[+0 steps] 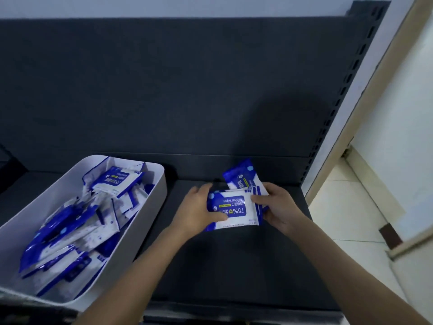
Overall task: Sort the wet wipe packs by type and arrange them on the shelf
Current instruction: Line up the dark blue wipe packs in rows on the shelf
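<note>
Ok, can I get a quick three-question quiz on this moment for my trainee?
1. True or false: the left hand and right hand hold the front pack together.
2. The white bin of packs sits: A) left of the hands, B) right of them, C) on the floor.
3. Fill in: the front pack's label reads "___ Wipes".
Key: 1 true; 2 A; 3 Alcohol.
</note>
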`<action>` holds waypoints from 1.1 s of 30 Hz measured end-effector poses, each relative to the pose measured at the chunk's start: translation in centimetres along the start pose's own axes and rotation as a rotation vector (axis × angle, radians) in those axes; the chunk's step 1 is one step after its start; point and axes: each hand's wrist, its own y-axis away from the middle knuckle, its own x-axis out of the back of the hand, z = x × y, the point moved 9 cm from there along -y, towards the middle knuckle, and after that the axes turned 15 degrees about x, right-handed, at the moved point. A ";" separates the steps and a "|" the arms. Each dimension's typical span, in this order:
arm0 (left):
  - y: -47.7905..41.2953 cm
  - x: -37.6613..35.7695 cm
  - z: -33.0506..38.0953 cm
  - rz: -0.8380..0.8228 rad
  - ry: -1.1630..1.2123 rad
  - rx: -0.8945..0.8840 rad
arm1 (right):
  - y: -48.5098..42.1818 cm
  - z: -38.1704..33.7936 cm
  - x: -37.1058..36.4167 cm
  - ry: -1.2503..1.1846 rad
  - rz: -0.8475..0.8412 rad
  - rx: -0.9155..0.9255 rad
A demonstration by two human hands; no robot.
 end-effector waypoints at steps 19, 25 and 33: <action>0.0 -1.8 -5.3 -0.115 -0.079 0.425 | -2.0 2.7 4.7 0.313 0.077 0.013; -1.2 0.4 -6.1 0.075 -0.257 0.408 | -1.3 1.1 4.3 0.327 0.082 0.093; -2.5 0.8 -9.2 0.056 0.753 0.413 | -1.4 -7.7 1.0 0.535 -0.104 0.373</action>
